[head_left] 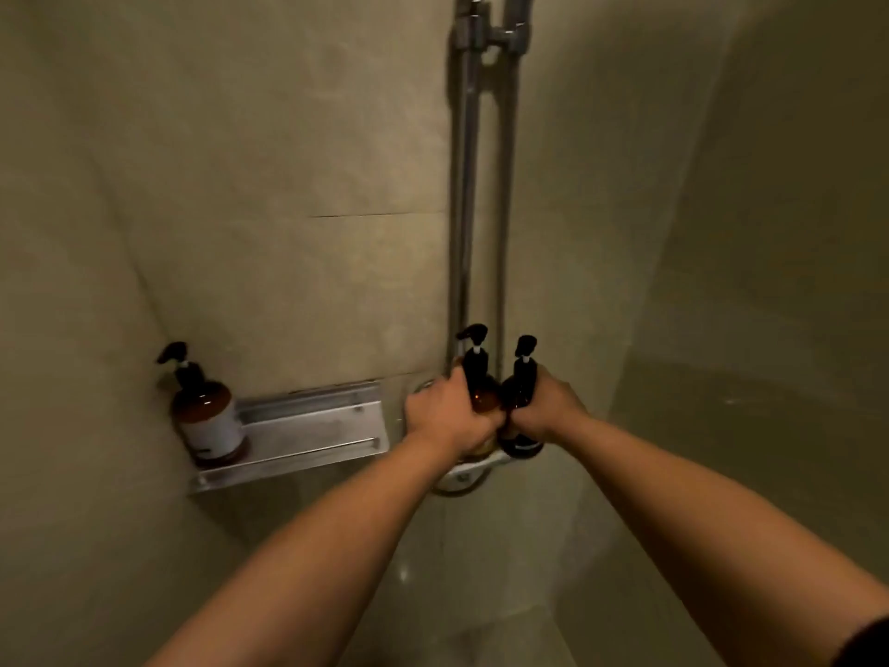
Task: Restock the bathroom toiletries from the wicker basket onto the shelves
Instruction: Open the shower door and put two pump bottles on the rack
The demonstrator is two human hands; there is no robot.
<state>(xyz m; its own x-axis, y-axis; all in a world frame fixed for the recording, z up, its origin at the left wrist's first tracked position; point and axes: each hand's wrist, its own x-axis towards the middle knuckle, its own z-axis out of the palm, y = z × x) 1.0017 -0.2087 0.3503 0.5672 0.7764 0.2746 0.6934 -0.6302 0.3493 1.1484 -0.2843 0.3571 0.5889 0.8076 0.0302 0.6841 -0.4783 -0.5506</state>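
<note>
Both my arms reach forward into a shower corner. My left hand (450,416) grips an amber pump bottle (483,394) with a black pump head. Pressed against it on the right is a darker pump bottle (517,392), held in my right hand (543,409). Both bottles stand upright, in front of the shower fitting. To the left, a metal wall shelf (312,426) carries a third amber pump bottle (208,416) with a white label at its left end. The wicker basket is not in view.
Chrome shower pipes (464,185) and a hose (505,209) run up the beige tiled wall behind the bottles. A round shower valve (457,479) sits just under my hands. The right part of the shelf is bare.
</note>
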